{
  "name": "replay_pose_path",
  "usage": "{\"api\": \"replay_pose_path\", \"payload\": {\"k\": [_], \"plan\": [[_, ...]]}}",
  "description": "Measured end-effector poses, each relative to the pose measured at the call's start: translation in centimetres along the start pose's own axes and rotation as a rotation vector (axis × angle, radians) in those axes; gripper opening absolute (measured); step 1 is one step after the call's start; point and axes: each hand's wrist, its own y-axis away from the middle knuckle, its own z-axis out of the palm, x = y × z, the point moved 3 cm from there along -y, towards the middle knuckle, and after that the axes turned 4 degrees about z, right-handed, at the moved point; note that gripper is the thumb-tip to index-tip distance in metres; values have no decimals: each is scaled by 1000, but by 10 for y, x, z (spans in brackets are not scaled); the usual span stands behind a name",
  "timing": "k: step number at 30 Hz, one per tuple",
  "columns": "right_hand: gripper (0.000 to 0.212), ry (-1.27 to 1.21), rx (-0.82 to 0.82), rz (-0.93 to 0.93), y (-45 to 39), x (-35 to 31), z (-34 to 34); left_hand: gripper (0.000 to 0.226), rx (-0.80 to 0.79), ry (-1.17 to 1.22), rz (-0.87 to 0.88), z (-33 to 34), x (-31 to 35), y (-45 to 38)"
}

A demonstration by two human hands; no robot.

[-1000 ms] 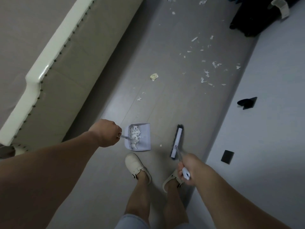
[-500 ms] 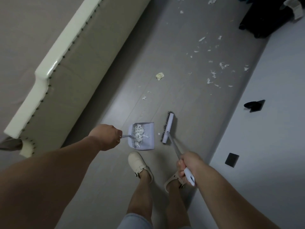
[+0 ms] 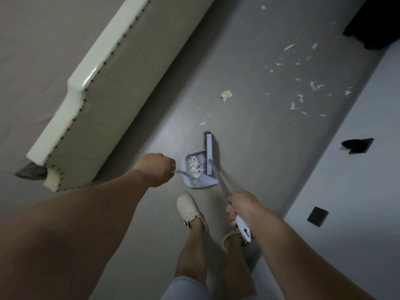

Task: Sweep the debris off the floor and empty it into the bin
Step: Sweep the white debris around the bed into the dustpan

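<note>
My left hand grips the thin handle of a pale lilac dustpan that rests on the grey floor just ahead of my feet. White paper scraps lie piled inside it. My right hand holds the long handle of a lilac broom. The broom head with dark bristles lies over the pan's right side and reaches past its far edge. Loose white scraps are scattered on the floor ahead to the right. A crumpled yellowish wad and small bits lie nearer.
A cream padded bed frame with studs runs along the left. At the top right sits a dark bag. A lighter raised surface on the right carries two small black objects. My two feet in pale clogs stand behind the pan.
The broom head has swung from the right of the dustpan leftward and now lies over the pan's right side. The pan and my left hand stayed in place.
</note>
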Motion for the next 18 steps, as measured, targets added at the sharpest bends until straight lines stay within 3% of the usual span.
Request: {"api": "replay_pose_path", "payload": {"k": [9,18], "plan": [[28,-144,168,0,11,-54,-37,26,76,113,-174,-6,-19,13],[27,-38,232,-125,5,-141,-29,27,196,152,-304,-45,-78,-7]]}}
